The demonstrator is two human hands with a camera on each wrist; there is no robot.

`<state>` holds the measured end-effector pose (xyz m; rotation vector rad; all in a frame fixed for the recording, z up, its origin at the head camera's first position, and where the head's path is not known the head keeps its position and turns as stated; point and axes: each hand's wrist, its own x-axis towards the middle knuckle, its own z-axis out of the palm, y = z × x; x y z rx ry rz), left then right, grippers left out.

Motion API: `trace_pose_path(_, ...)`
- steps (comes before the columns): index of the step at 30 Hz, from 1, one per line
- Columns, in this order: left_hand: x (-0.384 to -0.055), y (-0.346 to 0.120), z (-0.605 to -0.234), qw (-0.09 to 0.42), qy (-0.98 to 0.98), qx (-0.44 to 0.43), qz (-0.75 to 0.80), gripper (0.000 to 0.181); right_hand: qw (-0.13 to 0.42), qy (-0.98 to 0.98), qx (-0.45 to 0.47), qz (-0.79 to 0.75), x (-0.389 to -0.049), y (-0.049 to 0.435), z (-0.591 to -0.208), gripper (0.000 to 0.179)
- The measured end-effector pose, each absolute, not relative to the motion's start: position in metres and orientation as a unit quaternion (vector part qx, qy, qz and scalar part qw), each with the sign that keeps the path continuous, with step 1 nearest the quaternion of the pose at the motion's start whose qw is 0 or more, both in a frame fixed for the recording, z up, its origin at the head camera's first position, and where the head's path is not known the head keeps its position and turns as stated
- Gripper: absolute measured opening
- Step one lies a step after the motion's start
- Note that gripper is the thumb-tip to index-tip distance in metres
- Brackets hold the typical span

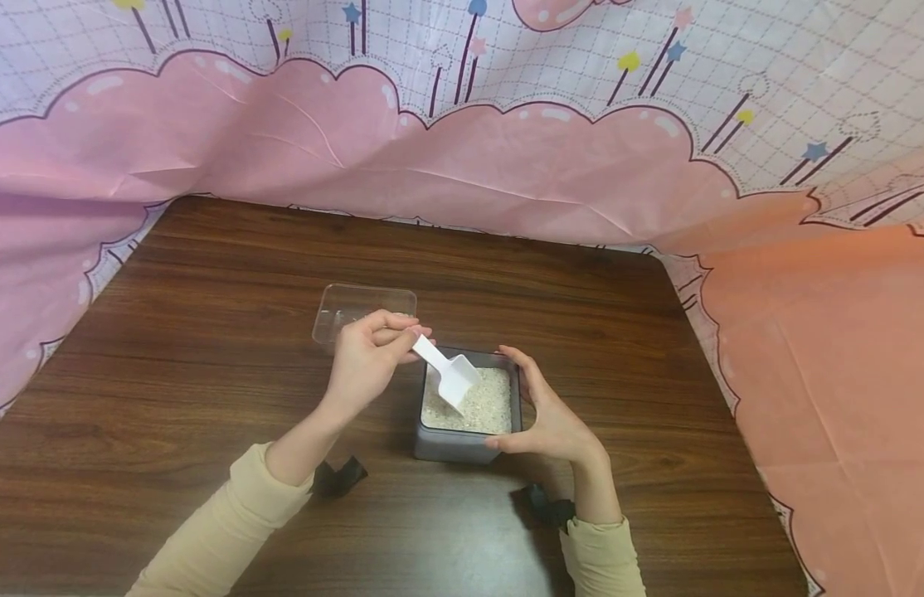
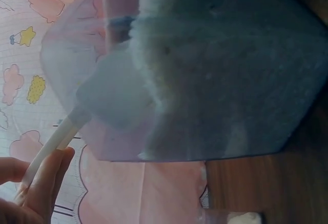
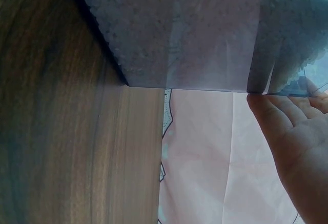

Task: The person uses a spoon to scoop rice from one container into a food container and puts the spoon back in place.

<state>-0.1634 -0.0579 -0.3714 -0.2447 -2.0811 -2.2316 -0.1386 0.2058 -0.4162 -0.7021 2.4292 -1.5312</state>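
Note:
A grey see-through square container [image 1: 454,448] of pale granules [image 1: 488,406] stands on the table. My left hand [image 1: 365,361] pinches the handle of a white plastic scoop [image 1: 456,380] between thumb and fingers. The scoop's blade tilts down into the mouth of the container, its tip at the granules. In the left wrist view the scoop [image 2: 120,88] shows through the container's wall. My right hand [image 1: 555,419] grips the container's right side, thumb at the near corner and fingers at the far one. Its fingers [image 3: 287,114] touch the wall in the right wrist view.
A clear shallow plastic tray [image 1: 328,319] lies behind my left hand, partly covered by it. Black pieces [image 1: 346,478] show beside both forearms. The dark wooden table [image 1: 231,274] meets a pink patterned curtain [image 1: 447,174] at the back and sides.

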Motion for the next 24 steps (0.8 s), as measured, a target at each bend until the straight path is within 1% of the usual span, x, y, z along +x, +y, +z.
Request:
trace_pose_path(3,-0.164,-0.056,-0.376,0.031,-0.670,-0.071,-0.739,0.016,0.093,0.820,-0.237,-0.513,-0.138,0.207,-0.417,0.111)
trace_pose_path(10,-0.163,-0.051,-0.385,0.029,-0.651,-0.038,-0.758,0.017,0.094,0.819,-0.242,-0.512,-0.138,0.208,-0.418,0.112)
trace_pose_path(17,-0.163,-0.049,-0.392,0.028,-0.621,-0.028,-0.783,0.016,0.091,0.819,-0.245,-0.510,-0.138,0.209,-0.419,0.113)
trace_pose_path(24,-0.164,-0.050,-0.395,0.023,-0.591,-0.015,-0.806,0.019,0.088,0.822,-0.246,-0.506,-0.140,0.208,-0.419,0.114)
